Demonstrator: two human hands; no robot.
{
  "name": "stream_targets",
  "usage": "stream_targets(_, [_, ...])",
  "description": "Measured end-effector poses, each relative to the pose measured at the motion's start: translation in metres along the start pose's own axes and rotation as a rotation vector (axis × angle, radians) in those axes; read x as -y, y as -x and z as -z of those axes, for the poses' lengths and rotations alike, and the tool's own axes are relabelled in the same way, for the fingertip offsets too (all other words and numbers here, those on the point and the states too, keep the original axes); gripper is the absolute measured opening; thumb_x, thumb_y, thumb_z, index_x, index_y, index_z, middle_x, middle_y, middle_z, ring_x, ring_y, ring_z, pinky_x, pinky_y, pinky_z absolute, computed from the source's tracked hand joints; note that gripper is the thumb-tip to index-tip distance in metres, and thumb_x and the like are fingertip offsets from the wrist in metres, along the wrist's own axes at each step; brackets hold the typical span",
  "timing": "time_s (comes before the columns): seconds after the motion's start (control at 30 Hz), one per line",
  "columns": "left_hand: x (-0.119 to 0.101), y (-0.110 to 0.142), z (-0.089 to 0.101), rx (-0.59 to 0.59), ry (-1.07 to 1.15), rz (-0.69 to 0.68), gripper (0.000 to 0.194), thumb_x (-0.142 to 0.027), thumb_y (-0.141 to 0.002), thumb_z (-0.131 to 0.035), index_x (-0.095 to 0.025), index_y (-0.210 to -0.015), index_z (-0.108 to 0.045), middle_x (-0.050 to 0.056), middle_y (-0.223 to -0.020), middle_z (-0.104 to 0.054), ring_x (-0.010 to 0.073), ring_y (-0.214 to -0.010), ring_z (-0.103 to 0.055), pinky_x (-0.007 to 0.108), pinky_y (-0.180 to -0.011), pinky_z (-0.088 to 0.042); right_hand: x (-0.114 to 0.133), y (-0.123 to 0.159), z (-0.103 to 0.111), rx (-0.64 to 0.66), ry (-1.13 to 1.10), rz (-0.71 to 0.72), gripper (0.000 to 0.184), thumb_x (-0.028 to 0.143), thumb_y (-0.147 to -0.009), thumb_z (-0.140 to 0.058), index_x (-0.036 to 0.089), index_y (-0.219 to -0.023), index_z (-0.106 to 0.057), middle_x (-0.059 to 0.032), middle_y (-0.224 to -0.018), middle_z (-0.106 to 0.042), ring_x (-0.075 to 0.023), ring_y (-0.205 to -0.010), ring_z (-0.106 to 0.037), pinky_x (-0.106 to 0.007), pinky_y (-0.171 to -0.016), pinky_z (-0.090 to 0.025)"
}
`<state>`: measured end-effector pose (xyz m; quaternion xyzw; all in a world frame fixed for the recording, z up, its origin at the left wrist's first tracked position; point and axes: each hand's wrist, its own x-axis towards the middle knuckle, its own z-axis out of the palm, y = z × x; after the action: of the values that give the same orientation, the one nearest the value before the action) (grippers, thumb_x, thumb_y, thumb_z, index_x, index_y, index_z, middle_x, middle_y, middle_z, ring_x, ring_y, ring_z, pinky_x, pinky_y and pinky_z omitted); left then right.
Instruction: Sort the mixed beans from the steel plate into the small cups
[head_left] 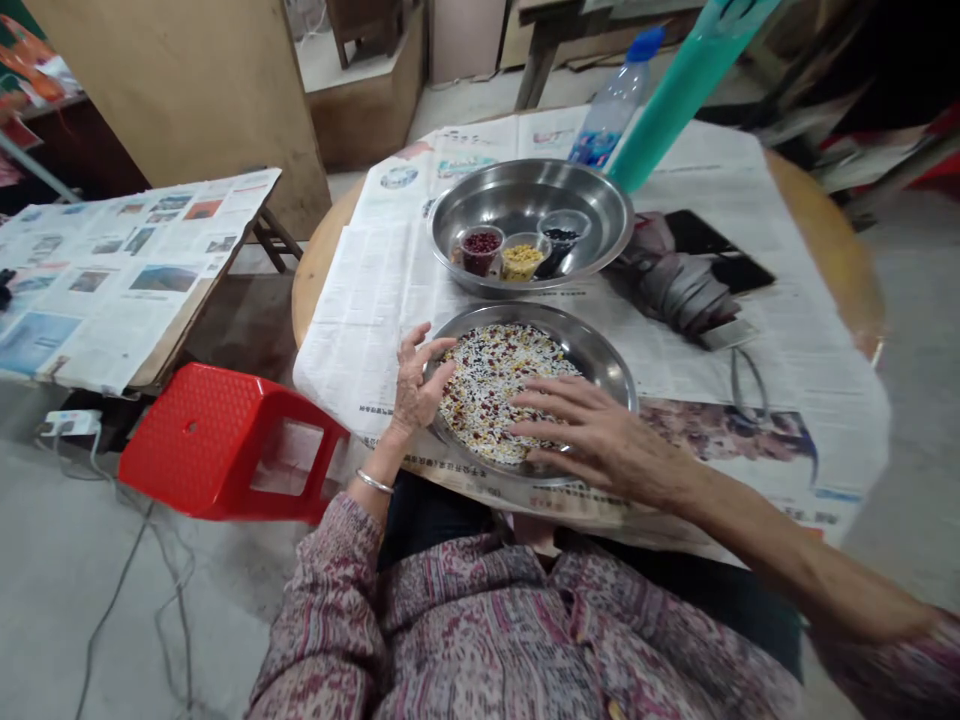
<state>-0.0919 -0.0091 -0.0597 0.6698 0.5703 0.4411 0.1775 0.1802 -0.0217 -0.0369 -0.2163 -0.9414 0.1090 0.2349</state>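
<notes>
In front of me a round metal basin holds a spread of white rice mixed with red, yellow and dark beans. My left hand is at the basin's left rim, fingers apart, with nothing in it. Over the right part of the mix, my right hand reaches with its fingers spread; whether the fingertips touch the grains I cannot tell. Behind stands a larger metal basin with three clear plastic cups in it: one of red beans, one of yellow beans, one of dark beans.
Newspaper covers the round table. A plastic bottle, a green cylinder, a grey folded cloth item and a dark flat object lie or stand farther back. A red stool and cables are on the left.
</notes>
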Motion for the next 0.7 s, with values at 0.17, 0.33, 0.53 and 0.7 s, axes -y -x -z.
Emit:
stream_targets(0.17, [0.013,-0.004,-0.004,0.017,0.311,0.017,0.026,-0.024,-0.099,-0.057,-0.028,-0.121,-0.071,0.005,-0.152,-0.054,0.0262,-0.146,-0.046,0.048,-0.126,-0.034,0.005,-0.03,-0.009,0.259,0.014,0.225,0.039,0.022,-0.099,-0.053,0.035,-0.134,-0.065,0.0023,-0.151,-0.06,-0.025,-0.149,-0.043,-0.054,-0.121,-0.033])
stream_targets(0.33, [0.011,-0.005,-0.003,0.004,0.357,0.053,0.028,-0.022,-0.098,-0.053,-0.026,-0.117,-0.074,0.005,-0.149,-0.058,0.0241,-0.143,-0.051,0.046,-0.125,-0.035,0.002,-0.051,-0.036,0.22,0.082,0.267,0.048,0.034,-0.103,-0.046,0.024,-0.15,-0.05,-0.006,-0.156,-0.054,-0.0255,-0.152,-0.037,-0.055,-0.125,-0.026])
stream_targets(0.53, [0.009,-0.005,-0.002,0.031,0.412,0.093,0.032,-0.02,-0.097,-0.051,-0.026,-0.117,-0.075,0.004,-0.149,-0.06,0.0233,-0.142,-0.052,0.046,-0.126,-0.036,-0.02,-0.061,-0.055,0.12,0.217,0.181,0.054,0.038,-0.104,-0.045,0.02,-0.155,-0.043,-0.0099,-0.157,-0.052,-0.0301,-0.154,-0.032,-0.061,-0.124,-0.02])
stream_targets(0.7, [0.011,-0.006,-0.004,0.031,0.46,0.112,0.034,-0.016,-0.096,-0.051,-0.027,-0.115,-0.076,0.002,-0.147,-0.061,0.0237,-0.141,-0.053,0.048,-0.127,-0.034,-0.04,-0.055,-0.039,0.047,0.389,-0.013,0.047,0.031,-0.105,-0.04,0.014,-0.147,-0.052,-0.015,-0.155,-0.054,-0.033,-0.147,-0.041,-0.058,-0.116,-0.029])
